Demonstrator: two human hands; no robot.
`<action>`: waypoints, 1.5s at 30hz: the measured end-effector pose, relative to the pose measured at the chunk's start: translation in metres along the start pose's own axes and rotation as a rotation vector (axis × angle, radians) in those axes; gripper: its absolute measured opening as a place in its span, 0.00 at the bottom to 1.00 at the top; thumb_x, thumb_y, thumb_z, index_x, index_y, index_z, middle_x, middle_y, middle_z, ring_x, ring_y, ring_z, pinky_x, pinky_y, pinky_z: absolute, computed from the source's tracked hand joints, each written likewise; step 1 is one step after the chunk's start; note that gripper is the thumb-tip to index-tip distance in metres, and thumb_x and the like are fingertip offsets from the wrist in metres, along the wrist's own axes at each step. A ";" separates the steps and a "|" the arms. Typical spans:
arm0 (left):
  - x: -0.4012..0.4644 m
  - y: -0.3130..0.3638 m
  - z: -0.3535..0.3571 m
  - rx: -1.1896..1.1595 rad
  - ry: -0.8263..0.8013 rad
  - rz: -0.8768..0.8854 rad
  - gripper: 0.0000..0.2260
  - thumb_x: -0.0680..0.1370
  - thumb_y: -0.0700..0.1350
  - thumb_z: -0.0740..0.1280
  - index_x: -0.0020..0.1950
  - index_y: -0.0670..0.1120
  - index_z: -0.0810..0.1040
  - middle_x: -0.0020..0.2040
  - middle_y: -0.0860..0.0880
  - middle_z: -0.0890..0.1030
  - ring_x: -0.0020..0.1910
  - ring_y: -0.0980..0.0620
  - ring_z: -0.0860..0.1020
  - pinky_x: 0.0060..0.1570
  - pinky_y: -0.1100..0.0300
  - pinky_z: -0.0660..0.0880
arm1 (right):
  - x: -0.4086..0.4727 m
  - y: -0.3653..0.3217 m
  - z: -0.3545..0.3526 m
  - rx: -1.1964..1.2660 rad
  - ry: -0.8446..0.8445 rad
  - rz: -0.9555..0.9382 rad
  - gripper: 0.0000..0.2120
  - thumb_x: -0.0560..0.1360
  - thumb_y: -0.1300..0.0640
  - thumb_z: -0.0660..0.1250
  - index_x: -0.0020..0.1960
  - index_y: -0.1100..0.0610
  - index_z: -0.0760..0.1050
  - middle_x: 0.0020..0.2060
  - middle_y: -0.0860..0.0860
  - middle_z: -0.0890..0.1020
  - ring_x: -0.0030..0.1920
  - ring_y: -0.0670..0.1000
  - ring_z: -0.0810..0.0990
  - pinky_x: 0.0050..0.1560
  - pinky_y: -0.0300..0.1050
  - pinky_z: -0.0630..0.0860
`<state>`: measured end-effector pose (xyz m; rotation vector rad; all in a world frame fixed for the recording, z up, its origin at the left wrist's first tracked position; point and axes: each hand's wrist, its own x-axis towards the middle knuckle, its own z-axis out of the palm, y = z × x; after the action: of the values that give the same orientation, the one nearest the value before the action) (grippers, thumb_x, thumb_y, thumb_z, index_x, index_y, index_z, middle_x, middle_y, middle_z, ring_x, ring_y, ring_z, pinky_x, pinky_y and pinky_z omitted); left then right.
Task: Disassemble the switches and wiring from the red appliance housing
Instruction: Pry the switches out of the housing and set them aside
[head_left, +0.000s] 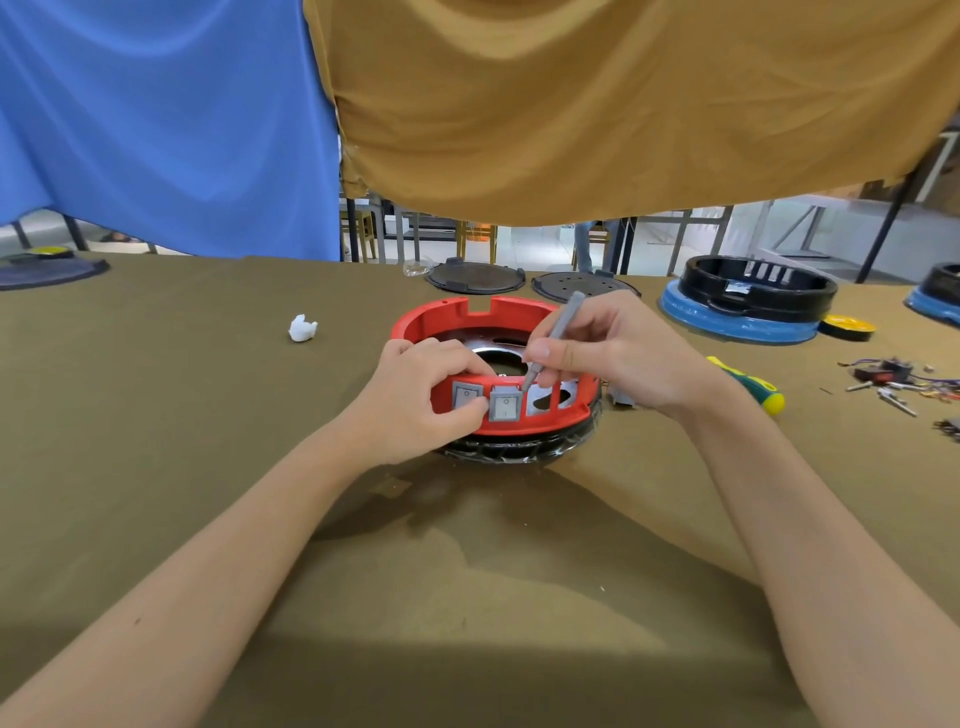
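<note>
While the red housing (470, 319) sits on the olive table (208, 467) directly ahead of you, both of your hands close on its near wall, where two grey switches sit side by side. Your left hand (421, 400) curls over the rim, fingers inside the wall and thumb pressed against the front beside the right switch (505, 406), covering part of the left switch (464, 396). Your right hand (613, 351) pinches a thin grey tool (556, 338) like a pen, its tip touching the upper right corner of the right switch. Open slots (550, 397) pierce the wall just right of the switches. A green-and-yellow screwdriver (750, 384) lies behind your right wrist, with loose wiring (893, 379) further right and a white wad (302, 328) well to the left.
</note>
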<state>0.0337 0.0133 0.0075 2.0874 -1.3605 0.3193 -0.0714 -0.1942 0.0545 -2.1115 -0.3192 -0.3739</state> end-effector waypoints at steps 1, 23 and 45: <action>0.000 0.000 0.000 0.001 -0.002 -0.002 0.12 0.74 0.55 0.62 0.54 0.55 0.78 0.49 0.61 0.78 0.52 0.64 0.73 0.58 0.71 0.55 | 0.000 0.000 -0.002 0.008 0.002 0.009 0.06 0.77 0.60 0.71 0.48 0.63 0.83 0.36 0.52 0.86 0.39 0.48 0.84 0.41 0.34 0.77; -0.001 0.003 0.004 0.246 0.146 -0.059 0.13 0.78 0.54 0.63 0.59 0.51 0.78 0.53 0.57 0.81 0.52 0.56 0.77 0.54 0.51 0.69 | 0.003 0.005 0.004 0.184 0.156 0.051 0.07 0.77 0.62 0.71 0.50 0.67 0.80 0.35 0.54 0.83 0.34 0.46 0.80 0.36 0.35 0.75; -0.001 -0.001 0.001 0.428 0.203 -0.061 0.11 0.81 0.51 0.64 0.59 0.51 0.82 0.47 0.50 0.85 0.46 0.46 0.82 0.40 0.49 0.77 | -0.019 0.026 0.064 -0.382 0.288 -0.040 0.07 0.79 0.63 0.64 0.54 0.58 0.80 0.42 0.43 0.79 0.44 0.41 0.76 0.46 0.27 0.68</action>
<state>0.0342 0.0137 0.0056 2.3528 -1.1806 0.8340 -0.0708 -0.1554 -0.0054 -2.3810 -0.1261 -0.8063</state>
